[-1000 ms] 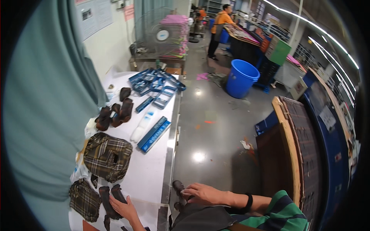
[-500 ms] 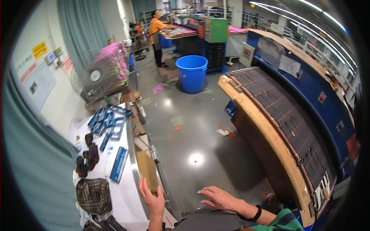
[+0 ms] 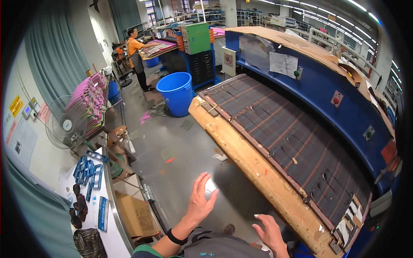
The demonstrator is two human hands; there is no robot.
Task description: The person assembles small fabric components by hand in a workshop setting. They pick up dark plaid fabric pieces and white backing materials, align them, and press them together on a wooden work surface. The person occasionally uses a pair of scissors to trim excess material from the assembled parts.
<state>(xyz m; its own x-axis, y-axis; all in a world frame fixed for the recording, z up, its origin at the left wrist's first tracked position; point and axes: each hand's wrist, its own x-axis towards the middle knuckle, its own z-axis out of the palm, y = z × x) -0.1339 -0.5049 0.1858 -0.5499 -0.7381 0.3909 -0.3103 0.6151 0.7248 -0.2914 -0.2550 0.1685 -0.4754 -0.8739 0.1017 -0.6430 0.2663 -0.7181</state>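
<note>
A fabric bag [image 3: 88, 243] lies on the left bench [image 3: 115, 241], a fan [image 3: 66, 124] beyond it; a bin [image 3: 176, 99] stands ahead, a machine [image 3: 318, 94] right.

big blue bin [image 3: 174, 98] on the grey floor [image 3: 176, 148], wire fan [image 3: 66, 124] right by a messy pink stack [image 3: 89, 99], teal curtain [image 3: 56, 56], person in orange [image 3: 135, 45] further back, shelves [image 3: 249, 18] way off, can't quite tell what's on them from here

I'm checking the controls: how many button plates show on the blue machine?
3: a plate beside the paper, a red-buttoned plate in the middle, and a third plate farther right. More may be hidden.
</note>
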